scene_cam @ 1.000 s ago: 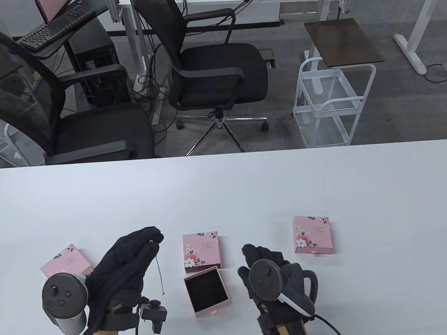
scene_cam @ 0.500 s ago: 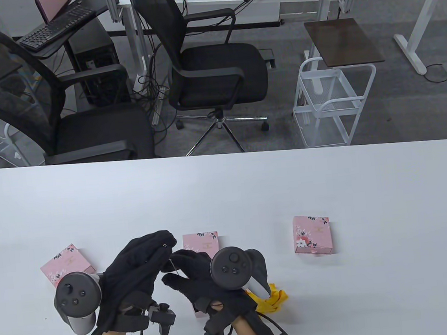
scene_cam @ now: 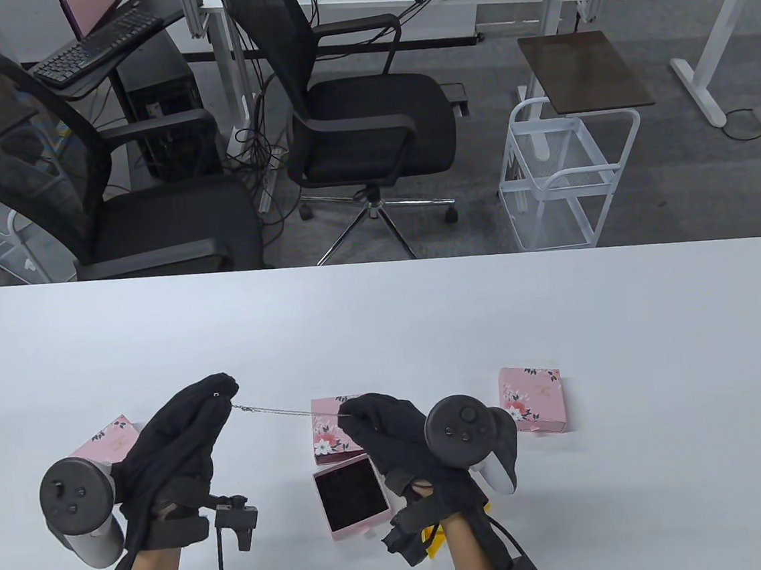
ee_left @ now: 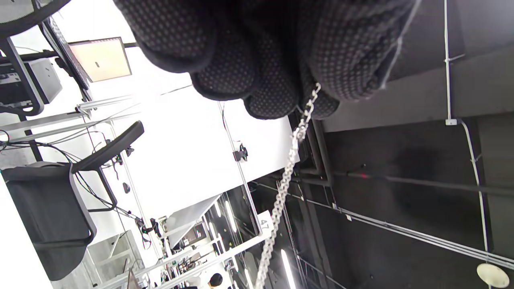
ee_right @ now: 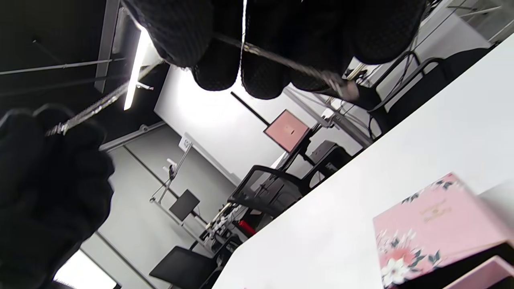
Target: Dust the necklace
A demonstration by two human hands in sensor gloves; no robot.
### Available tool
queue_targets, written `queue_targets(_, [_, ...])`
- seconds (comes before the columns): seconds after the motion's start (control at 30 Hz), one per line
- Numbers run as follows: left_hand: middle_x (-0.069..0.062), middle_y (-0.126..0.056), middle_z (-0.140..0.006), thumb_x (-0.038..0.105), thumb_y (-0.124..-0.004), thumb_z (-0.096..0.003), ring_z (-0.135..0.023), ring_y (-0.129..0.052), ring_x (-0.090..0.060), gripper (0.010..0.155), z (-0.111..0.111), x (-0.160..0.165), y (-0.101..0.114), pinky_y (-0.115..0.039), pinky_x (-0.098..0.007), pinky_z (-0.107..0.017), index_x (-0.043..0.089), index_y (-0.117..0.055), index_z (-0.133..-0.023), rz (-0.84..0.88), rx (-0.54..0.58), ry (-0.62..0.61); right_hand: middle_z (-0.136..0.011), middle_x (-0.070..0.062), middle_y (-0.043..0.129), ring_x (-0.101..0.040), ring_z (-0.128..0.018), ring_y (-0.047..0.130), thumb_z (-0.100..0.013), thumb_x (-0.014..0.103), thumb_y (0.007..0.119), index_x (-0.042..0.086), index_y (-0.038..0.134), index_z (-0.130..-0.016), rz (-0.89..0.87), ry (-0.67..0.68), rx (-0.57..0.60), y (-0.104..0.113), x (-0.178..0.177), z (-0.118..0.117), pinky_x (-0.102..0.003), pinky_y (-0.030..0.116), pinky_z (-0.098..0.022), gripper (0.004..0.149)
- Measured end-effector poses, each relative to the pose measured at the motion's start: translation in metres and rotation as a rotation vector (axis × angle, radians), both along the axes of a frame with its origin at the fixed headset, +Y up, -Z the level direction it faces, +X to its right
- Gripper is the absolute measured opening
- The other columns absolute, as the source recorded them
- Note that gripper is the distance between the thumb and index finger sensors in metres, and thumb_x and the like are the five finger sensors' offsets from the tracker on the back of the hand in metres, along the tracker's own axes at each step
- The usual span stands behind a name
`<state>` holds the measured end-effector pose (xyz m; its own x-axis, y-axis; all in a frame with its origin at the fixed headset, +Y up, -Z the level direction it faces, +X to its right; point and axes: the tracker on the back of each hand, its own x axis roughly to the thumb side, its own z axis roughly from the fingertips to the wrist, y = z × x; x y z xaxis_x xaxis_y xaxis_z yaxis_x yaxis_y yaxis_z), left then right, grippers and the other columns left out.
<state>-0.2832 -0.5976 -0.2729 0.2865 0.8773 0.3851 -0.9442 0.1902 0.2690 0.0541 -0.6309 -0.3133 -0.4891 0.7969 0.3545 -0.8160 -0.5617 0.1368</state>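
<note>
Table view: the left hand [scene_cam: 173, 439] is pinching one end of a thin silver necklace chain [scene_cam: 275, 411] at its bunched fingertips, and the right hand [scene_cam: 401, 431] is gripping the other end, so the chain is stretching taut between them, above the white table [scene_cam: 424, 321]. Below the chain, a pink floral box lid [scene_cam: 331, 431] is lying just beside an open pink box [scene_cam: 350, 496] with a dark lining. Another closed pink floral box [scene_cam: 532, 398] is sitting to the right, partly behind the right tracker, and a third one [scene_cam: 113, 438] is peeking out behind the left hand. A bit of yellow cloth [scene_cam: 435, 538] is showing under the right wrist.

Left wrist view: the gloved fingers [ee_left: 273, 80] are closing tightly on the chain [ee_left: 281, 192], which is running away from them towards the bottom edge.

Right wrist view: the fingers [ee_right: 261, 76] are curling round the chain [ee_right: 289, 62], which is crossing under them and leading out to the left hand [ee_right: 44, 188] at the left side. The pink floral lid [ee_right: 433, 224] is lying on the table [ee_right: 401, 168] at the lower right.
</note>
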Motion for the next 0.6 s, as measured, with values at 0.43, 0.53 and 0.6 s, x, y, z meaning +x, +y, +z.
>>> queue_targets(0.43, [0.0, -0.099, -0.088, 0.045, -0.089, -0.0522, -0.076, -0.091, -0.023, 0.035, -0.012, -0.008, -0.013, -0.083, -0.04, -0.053, 0.03, -0.096, -0.083, -0.156, -0.09, 0.141, -0.09, -0.022, 0.084, -0.047, -0.075, 0.083, -0.066, 0.031, 0.072, 0.012, 0.076, -0.097, -0.208, -0.205, 0.043, 0.008, 0.049, 0.002, -0.061, 0.067, -0.063, 0.036])
queue_targets(0.53, [-0.001, -0.099, -0.089, 0.044, -0.089, -0.0528, -0.076, -0.091, -0.024, 0.036, -0.018, -0.001, -0.017, -0.082, -0.042, -0.054, 0.029, -0.096, -0.084, -0.273, -0.167, 0.112, -0.09, -0.021, 0.085, -0.046, -0.074, 0.083, -0.066, 0.031, 0.072, 0.013, 0.075, -0.097, -0.233, -0.259, 0.095, 0.014, 0.049, 0.008, -0.061, 0.067, -0.062, 0.036])
queue_targets(0.6, [-0.002, -0.099, -0.089, 0.044, -0.089, -0.0532, -0.077, -0.09, -0.025, 0.036, -0.023, 0.007, -0.02, -0.082, -0.043, -0.055, 0.028, -0.096, -0.085, -0.369, -0.246, 0.035, -0.09, -0.021, 0.084, -0.046, -0.074, 0.083, -0.066, 0.032, 0.072, 0.013, 0.075, -0.097, -0.254, -0.251, 0.131, 0.02, 0.047, 0.013, -0.06, 0.067, -0.062, 0.036])
